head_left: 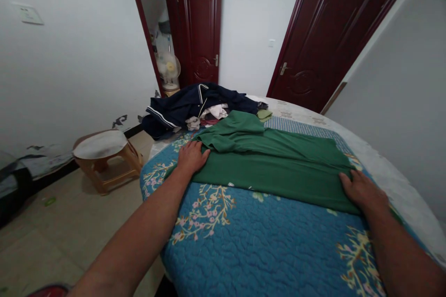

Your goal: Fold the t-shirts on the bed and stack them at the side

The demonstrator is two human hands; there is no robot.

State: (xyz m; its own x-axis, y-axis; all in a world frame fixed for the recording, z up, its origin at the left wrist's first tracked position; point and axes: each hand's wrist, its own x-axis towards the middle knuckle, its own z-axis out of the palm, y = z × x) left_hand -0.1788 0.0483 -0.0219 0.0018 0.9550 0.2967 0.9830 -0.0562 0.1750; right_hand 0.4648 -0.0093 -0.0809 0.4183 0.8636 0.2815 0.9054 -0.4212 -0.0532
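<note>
A green garment (272, 162) lies folded lengthwise across a bed with a blue quilted floral cover (251, 236). My left hand (191, 157) rests on the garment's left end, fingers curled over its edge. My right hand (362, 189) lies on the right end, fingers bent down onto the cloth. Whether either hand pinches the fabric or only presses it I cannot make out.
A heap of clothes with a navy white-striped jacket (188, 106) sits at the bed's far end. A wooden stool (104, 158) stands on the floor to the left. Beyond are a fan (168, 70) in an open doorway, dark red doors (324, 37) and white walls.
</note>
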